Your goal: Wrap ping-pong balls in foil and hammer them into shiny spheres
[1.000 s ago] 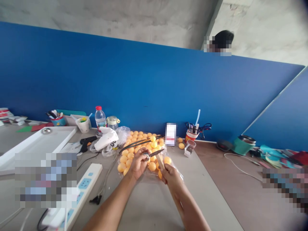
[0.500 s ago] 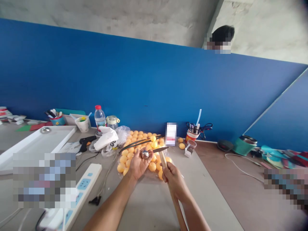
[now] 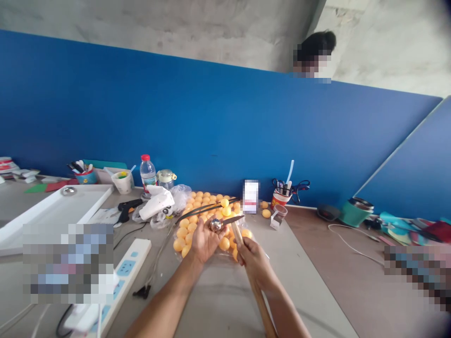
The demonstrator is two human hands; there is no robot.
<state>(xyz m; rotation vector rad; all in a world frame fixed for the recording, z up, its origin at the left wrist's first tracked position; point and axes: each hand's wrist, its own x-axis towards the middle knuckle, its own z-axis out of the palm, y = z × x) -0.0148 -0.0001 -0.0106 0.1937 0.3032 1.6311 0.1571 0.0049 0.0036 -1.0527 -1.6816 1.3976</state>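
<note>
A hammer with a long pale wooden handle (image 3: 259, 295) slants up from the lower edge of the view. My right hand (image 3: 254, 258) is closed around the handle just below the head. The head has a dark pointed end (image 3: 233, 219) toward the right and a shiny rounded metal end (image 3: 215, 225) on the left. My left hand (image 3: 208, 241) lies palm up, cradling that shiny end, its fingers curled partly under it. Behind and beneath the hands is a clear bag of orange balls (image 3: 183, 232), with dark strips (image 3: 206, 208) across it.
A power strip (image 3: 128, 265), hot glue gun (image 3: 127, 210) and white tray (image 3: 95, 199) lie left. A water bottle (image 3: 148, 173) and jar (image 3: 166, 179) stand behind. A phone (image 3: 251, 196) and pen cup (image 3: 281, 198) stand by the blue partition (image 3: 211, 117); a person's head (image 3: 317, 49) shows above.
The view has shifted slightly. Both hands keep the same hold on the hammer, and nothing has been picked up or let go.
</note>
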